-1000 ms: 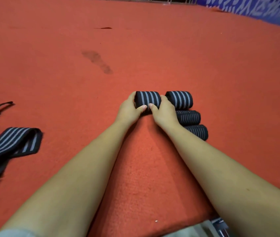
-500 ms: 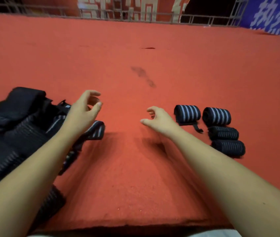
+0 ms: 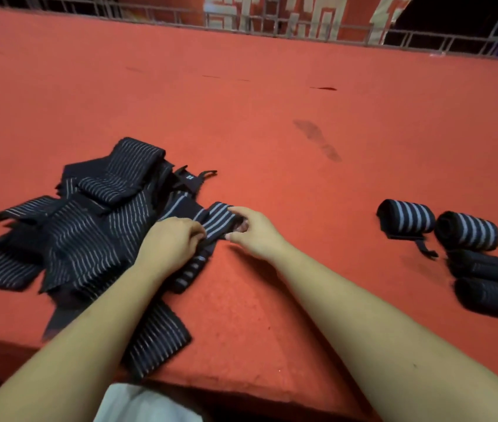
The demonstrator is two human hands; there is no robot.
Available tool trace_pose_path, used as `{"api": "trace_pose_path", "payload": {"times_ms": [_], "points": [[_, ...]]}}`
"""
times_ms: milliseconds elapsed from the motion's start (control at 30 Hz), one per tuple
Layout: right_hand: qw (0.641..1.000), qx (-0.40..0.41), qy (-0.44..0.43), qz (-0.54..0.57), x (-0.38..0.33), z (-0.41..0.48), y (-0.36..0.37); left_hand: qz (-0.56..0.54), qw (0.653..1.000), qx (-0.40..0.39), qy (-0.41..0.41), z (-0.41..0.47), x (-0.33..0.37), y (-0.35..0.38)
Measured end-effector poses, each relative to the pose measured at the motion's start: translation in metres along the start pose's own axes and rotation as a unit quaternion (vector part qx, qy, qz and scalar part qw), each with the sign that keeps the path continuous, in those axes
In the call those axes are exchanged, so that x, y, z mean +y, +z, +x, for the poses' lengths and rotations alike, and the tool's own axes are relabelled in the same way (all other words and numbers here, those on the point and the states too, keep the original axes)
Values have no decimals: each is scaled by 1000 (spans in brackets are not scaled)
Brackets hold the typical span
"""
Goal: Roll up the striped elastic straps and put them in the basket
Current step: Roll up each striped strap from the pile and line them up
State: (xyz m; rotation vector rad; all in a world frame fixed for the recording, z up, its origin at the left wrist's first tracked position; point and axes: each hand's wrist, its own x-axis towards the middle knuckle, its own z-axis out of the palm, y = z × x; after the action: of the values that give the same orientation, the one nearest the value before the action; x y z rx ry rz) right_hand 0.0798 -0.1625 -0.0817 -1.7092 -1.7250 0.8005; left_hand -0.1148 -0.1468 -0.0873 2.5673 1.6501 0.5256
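Note:
A heap of unrolled black straps with grey stripes (image 3: pixel 89 236) lies at the left of the red mat. One wide-striped strap (image 3: pixel 219 219) sticks out of its right side. My left hand (image 3: pixel 171 242) grips that strap near the heap. My right hand (image 3: pixel 254 229) pinches its free end, thumb on top. Several rolled straps sit at the right: a wide-striped roll (image 3: pixel 407 219) with a loose tab, a second one (image 3: pixel 468 231), and two dark rolls (image 3: pixel 485 266) (image 3: pixel 494 296) nearer me. No basket is in view.
The red mat (image 3: pixel 272 117) spreads far ahead, with a dark footprint stain (image 3: pixel 317 140). Its front edge (image 3: pixel 241 388) runs just below my forearms. A metal railing (image 3: pixel 272 22) borders the far side. Light cloth (image 3: pixel 141 403) shows at the bottom.
Both hands let go of the freshly rolled strap, which now lies at the right. They moved left to the heap and took hold of a wide-striped strap. The view swung left.

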Motion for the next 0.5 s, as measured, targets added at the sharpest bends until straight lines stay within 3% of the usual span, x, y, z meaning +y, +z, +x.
{"api": "trace_pose_path", "payload": {"times_ms": [67, 167, 267, 367, 500], "points": [[996, -28, -40, -78, 1, -1, 3, -19, 1000, 1, 11, 0, -1, -1], [989, -36, -30, -144, -2, 4, 16, -59, 998, 18, -7, -2, 2, -10], [984, 14, -51, -173, -10, 8, 28, -36, 998, 32, 51, -8, 4, -23], [976, 70, -93, -184, -10, 8, 32, 56, 989, 83, 107, -19, -7, -36], [963, 155, -143, -168, -11, 1, 16, 96, 989, 64, 97, -36, -27, -35]]}}
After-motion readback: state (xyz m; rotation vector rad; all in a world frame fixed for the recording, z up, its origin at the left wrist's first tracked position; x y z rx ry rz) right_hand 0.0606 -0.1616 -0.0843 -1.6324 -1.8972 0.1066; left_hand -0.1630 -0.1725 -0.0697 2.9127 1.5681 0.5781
